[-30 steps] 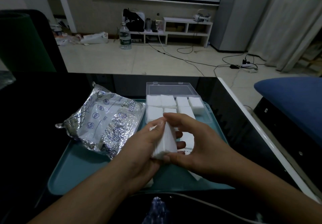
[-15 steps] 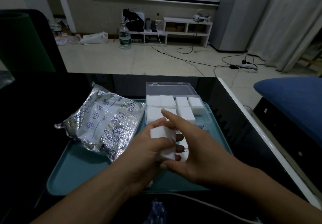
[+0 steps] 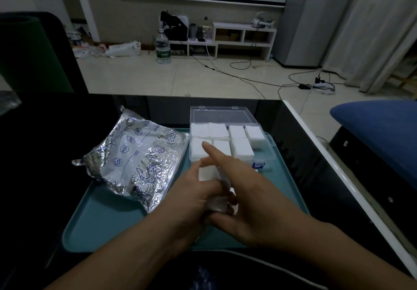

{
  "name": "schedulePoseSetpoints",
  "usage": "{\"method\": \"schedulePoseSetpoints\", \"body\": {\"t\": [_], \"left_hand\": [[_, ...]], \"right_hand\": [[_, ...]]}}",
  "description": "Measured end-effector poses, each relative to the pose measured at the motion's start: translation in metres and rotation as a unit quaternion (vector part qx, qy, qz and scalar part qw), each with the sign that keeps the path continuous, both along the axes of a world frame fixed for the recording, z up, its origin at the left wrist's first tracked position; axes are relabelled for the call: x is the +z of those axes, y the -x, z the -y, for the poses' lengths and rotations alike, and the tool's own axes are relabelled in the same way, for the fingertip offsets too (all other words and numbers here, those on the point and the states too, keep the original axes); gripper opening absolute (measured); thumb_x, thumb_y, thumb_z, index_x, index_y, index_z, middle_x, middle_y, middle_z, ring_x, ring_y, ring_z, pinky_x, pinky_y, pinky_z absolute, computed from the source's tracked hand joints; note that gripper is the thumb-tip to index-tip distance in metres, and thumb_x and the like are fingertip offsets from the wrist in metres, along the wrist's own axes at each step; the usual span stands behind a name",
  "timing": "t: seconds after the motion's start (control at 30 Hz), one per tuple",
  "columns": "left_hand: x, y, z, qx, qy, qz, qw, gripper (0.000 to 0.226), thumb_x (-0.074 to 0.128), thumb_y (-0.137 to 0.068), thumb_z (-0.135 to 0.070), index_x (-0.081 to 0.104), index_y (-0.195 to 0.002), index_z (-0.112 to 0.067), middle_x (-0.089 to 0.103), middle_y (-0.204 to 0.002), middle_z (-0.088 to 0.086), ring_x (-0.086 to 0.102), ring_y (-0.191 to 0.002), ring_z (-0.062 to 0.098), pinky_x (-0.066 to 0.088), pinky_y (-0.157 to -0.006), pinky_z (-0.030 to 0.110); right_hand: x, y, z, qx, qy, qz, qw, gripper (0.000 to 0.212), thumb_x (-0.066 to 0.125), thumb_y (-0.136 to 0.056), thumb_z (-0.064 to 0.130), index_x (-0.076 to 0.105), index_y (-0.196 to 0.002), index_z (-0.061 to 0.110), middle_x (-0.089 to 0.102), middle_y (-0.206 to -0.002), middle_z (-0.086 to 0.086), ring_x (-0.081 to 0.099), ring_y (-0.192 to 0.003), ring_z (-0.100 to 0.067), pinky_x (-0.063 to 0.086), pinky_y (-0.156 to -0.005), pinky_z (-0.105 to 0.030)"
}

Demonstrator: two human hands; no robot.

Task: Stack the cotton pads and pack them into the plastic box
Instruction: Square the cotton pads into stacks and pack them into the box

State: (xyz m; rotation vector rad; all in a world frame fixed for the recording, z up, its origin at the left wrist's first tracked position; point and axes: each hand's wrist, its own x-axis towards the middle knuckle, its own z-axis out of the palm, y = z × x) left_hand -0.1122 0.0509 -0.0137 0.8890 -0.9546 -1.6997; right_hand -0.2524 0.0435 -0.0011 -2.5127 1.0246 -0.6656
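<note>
Centrally, left hand grips cotton pad stack above teal tray; right hand flat against stack, fingers extended, grasp probably shared. Plastic box just beyond, lid open, pads inside.

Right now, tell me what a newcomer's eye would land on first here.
First, the two hands, left and right, low in the middle, pressing a white stack of cotton pads between them above a teal tray. Just beyond sits the open clear plastic box, nearly full of white pads. To its left lies a crumpled silver foil bag.
</note>
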Motion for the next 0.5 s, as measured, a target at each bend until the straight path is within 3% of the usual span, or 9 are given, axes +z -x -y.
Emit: {"method": "schedulePoseSetpoints", "body": {"t": [0.1,0.23,0.37,0.43,0.5], "left_hand": [[-0.0005,0.0009,-0.0016,0.007,-0.004,0.010,1.000,0.055,0.063,-0.064,0.003,0.056,-0.118,-0.001,0.063,-0.089,0.021,0.059,-0.081,0.031,0.050,-0.057,0.031],[-0.0021,0.0014,-0.0014,0.007,-0.005,0.011,1.000,0.040,0.065,-0.077,0.010,0.059,-0.115,-0.002,0.067,-0.092,0.018,0.065,-0.084,0.028,0.053,-0.062,0.030],[-0.0043,0.0013,-0.0012,0.024,-0.009,0.062,0.998,0.032,0.069,-0.086,-0.002,0.061,-0.116,-0.006,0.072,-0.097,0.016,0.070,-0.083,0.022,0.053,-0.060,0.025],[-0.0052,0.0019,-0.0032,0.023,-0.002,0.090,0.996,0.017,0.066,-0.089,-0.007,0.065,-0.106,-0.005,0.073,-0.086,0.009,0.069,-0.070,0.012,0.048,-0.053,0.019],[-0.0070,0.0022,-0.0047,0.024,0.012,0.120,0.992,0.009,0.064,-0.091,-0.009,0.066,-0.099,-0.005,0.074,-0.086,0.008,0.069,-0.071,0.012,0.050,-0.055,0.019]], "right_hand": [[-0.0005,-0.0020,-0.0013,0.016,-0.005,0.001,1.000,0.098,0.073,-0.079,0.030,0.010,-0.154,0.030,0.049,-0.136,0.005,0.050,-0.116,-0.008,0.043,-0.097,-0.020],[0.0020,-0.0010,-0.0008,0.006,-0.001,0.003,1.000,0.098,0.072,-0.078,0.027,0.010,-0.153,0.034,0.051,-0.132,0.002,0.053,-0.113,-0.013,0.049,-0.092,-0.034],[0.0053,0.0050,0.0012,-0.017,0.005,-0.014,1.000,0.107,0.076,-0.078,0.029,0.000,-0.151,0.043,0.049,-0.130,0.006,0.048,-0.112,-0.010,0.050,-0.092,-0.033],[0.0033,0.0070,0.0039,-0.034,0.007,-0.042,0.999,0.111,0.077,-0.079,0.034,-0.010,-0.146,0.047,0.045,-0.133,0.009,0.043,-0.115,-0.006,0.046,-0.097,-0.027],[0.0010,0.0058,0.0049,-0.049,0.011,-0.073,0.996,0.113,0.076,-0.080,0.037,-0.015,-0.145,0.045,0.042,-0.135,0.009,0.039,-0.117,-0.005,0.042,-0.099,-0.025]]}}
